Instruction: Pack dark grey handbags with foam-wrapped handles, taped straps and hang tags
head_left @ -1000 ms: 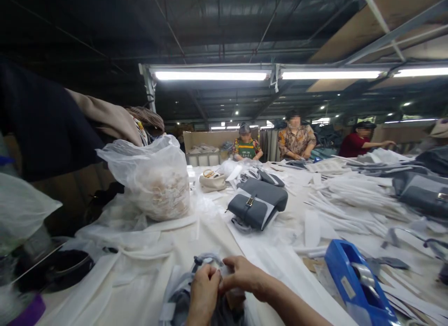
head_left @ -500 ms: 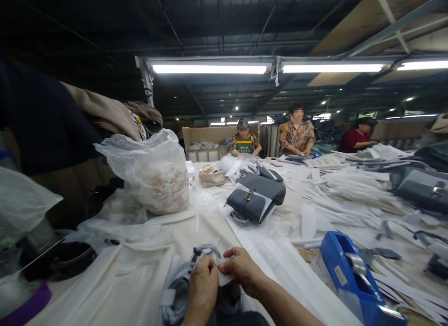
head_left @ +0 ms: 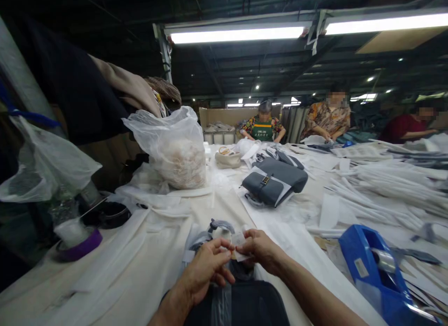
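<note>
The hands work close together at the near middle of the bench (head_left: 159,279). The right hand (head_left: 261,248) pinches a small white tag (head_left: 241,240) between thumb and fingers. The left hand (head_left: 209,265) has thumb and forefinger together just beside the tag's left edge; whether they grip anything there cannot be told.

The tag lies between the two hands, nearer the right one, whose fingers cover its right part, so its long axis is unclear. On the near side of the tag is a dark bag (head_left: 257,303), its visible part wider left to right, partly under the left hand and cut off by the view. Grey straps (head_left: 224,224) bunch just beyond the fingertips. Farther right sits a blue tape dispenser (head_left: 360,265), well apart from the right hand.
</note>
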Demonstrator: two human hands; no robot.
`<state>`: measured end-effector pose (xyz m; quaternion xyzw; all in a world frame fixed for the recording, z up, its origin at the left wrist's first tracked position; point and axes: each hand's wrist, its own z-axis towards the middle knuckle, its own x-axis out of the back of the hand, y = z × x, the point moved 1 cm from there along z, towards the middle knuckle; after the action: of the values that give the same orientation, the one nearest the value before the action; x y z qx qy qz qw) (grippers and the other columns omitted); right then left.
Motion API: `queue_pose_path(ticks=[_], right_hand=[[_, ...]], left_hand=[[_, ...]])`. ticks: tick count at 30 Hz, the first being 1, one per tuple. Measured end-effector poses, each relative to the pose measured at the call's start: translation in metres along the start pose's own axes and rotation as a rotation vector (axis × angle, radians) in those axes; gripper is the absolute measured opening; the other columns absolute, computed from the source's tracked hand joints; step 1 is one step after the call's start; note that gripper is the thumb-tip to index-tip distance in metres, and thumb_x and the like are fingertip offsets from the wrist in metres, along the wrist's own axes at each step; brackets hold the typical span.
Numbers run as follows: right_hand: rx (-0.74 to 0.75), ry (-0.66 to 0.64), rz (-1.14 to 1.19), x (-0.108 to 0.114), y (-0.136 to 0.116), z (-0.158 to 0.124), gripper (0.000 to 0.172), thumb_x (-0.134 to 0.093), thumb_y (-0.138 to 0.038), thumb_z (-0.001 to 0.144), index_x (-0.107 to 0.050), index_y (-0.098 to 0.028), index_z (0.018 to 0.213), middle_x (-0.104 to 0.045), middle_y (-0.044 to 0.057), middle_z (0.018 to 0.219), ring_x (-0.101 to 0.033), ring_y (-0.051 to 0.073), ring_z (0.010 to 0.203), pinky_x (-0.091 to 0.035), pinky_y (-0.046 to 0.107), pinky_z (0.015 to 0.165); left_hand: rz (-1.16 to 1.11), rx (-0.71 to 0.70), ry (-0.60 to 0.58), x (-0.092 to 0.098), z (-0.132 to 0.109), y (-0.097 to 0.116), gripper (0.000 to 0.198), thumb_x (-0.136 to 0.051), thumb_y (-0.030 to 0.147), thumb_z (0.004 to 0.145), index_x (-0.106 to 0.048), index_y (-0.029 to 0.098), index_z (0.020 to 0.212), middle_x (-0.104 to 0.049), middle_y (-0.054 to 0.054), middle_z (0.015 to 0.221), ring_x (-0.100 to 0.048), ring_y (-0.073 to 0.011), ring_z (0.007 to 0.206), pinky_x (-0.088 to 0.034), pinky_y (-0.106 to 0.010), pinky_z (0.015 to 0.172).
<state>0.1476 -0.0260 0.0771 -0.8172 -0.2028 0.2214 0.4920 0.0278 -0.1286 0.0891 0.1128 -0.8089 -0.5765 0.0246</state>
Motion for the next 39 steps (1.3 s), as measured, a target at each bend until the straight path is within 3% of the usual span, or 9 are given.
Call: queue_pose_path(ticks=[5, 9, 12, 15, 20, 24, 29, 35, 39], right_hand=[[0.065, 0.081, 0.052, -0.015, 0.01, 0.008, 0.034, -0.059, -0.016, 0.04, -0.048, -0.018, 0.072, -0.056, -0.004, 0.049, -0.052, 0.013, 0.044, -0.037, 0.024, 0.044], [0.087, 0.087, 0.131, -0.02, 0.011, 0.009, 0.036, -0.058, -0.019, 0.041, -0.045, -0.019, 0.075, -0.053, -0.006, 0.05, -0.051, 0.011, 0.047, -0.037, 0.022, 0.047], [0.06, 0.023, 0.146, -0.018, 0.009, 0.007, 0.036, -0.06, -0.022, 0.042, -0.047, -0.018, 0.076, -0.054, -0.004, 0.053, -0.05, 0.01, 0.045, -0.038, 0.022, 0.046], [0.036, -0.026, 0.114, -0.013, 0.006, 0.004, 0.034, -0.058, -0.02, 0.044, -0.05, -0.015, 0.077, -0.053, -0.003, 0.055, -0.048, 0.008, 0.042, -0.032, 0.019, 0.04], [0.03, -0.067, 0.043, -0.014, 0.003, 0.0, 0.036, -0.056, -0.018, 0.049, -0.052, -0.014, 0.085, -0.056, -0.003, 0.058, -0.05, 0.006, 0.043, -0.037, 0.017, 0.045], [0.058, -0.083, -0.074, -0.013, 0.002, -0.003, 0.037, -0.052, -0.021, 0.058, -0.051, -0.013, 0.094, -0.057, -0.003, 0.055, -0.053, 0.008, 0.045, -0.039, 0.018, 0.046], [0.202, 0.053, -0.341, 0.007, 0.0, 0.008, 0.044, -0.052, -0.013, 0.061, -0.048, -0.014, 0.106, -0.058, -0.003, 0.063, -0.057, 0.013, 0.048, -0.042, 0.023, 0.046], [0.551, 0.234, -0.628, 0.015, -0.007, 0.027, 0.032, -0.048, -0.003, 0.067, -0.06, -0.017, 0.094, -0.06, 0.007, 0.09, -0.059, 0.021, 0.089, -0.045, 0.039, 0.088], [0.786, 0.017, -0.778, 0.004, -0.002, 0.017, 0.046, -0.047, 0.001, 0.064, -0.067, -0.023, 0.098, -0.061, 0.007, 0.103, -0.055, 0.021, 0.102, -0.043, 0.036, 0.094]], left_hand=[[-0.023, 0.035, -0.195, -0.009, 0.0, -0.022, 0.061, -0.068, 0.045, 0.062, -0.055, 0.017, 0.114, -0.058, -0.014, 0.118, -0.061, -0.0086, 0.045, -0.035, -0.017, 0.038], [-0.042, 0.005, -0.272, -0.015, 0.013, -0.043, 0.09, -0.072, 0.047, 0.059, -0.04, 0.016, 0.138, -0.062, -0.017, 0.115, -0.065, -0.0137, 0.052, -0.04, -0.019, 0.045], [0.012, -0.08, -0.166, -0.02, 0.018, -0.048, 0.087, -0.068, 0.047, 0.064, -0.04, 0.012, 0.138, -0.071, -0.011, 0.083, -0.062, -0.0135, 0.049, -0.039, -0.02, 0.046], [0.047, -0.093, 0.046, -0.026, 0.017, -0.039, 0.078, -0.065, 0.049, 0.061, -0.055, 0.003, 0.124, -0.06, -0.002, 0.047, -0.049, -0.01, 0.036, -0.034, -0.019, 0.041], [-0.122, -0.096, 0.31, -0.033, 0.019, -0.014, 0.036, -0.059, 0.042, 0.062, -0.061, 0.01, 0.078, -0.057, 0.0, 0.049, -0.047, -0.0083, 0.036, -0.024, -0.016, 0.034], [-0.099, -0.088, 0.438, -0.032, 0.033, -0.009, 0.007, -0.055, 0.017, 0.064, -0.052, 0.016, 0.07, -0.048, 0.006, 0.039, -0.044, -0.0077, 0.032, -0.025, -0.015, 0.034], [-0.039, -0.099, 0.501, -0.023, 0.041, -0.012, 0.014, -0.053, 0.005, 0.065, -0.049, 0.018, 0.064, -0.044, 0.009, 0.036, -0.041, -0.0076, 0.031, -0.026, -0.016, 0.035], [0.184, -0.153, 0.501, -0.004, 0.011, -0.02, 0.023, -0.048, -0.004, 0.061, -0.051, 0.018, 0.058, -0.041, 0.01, 0.036, -0.037, -0.0066, 0.03, -0.025, -0.017, 0.037], [0.29, -0.215, 0.441, -0.001, -0.021, -0.033, 0.013, -0.048, 0.009, 0.07, -0.052, 0.019, 0.064, -0.038, 0.01, 0.041, -0.038, -0.007, 0.035, -0.029, -0.017, 0.04]])
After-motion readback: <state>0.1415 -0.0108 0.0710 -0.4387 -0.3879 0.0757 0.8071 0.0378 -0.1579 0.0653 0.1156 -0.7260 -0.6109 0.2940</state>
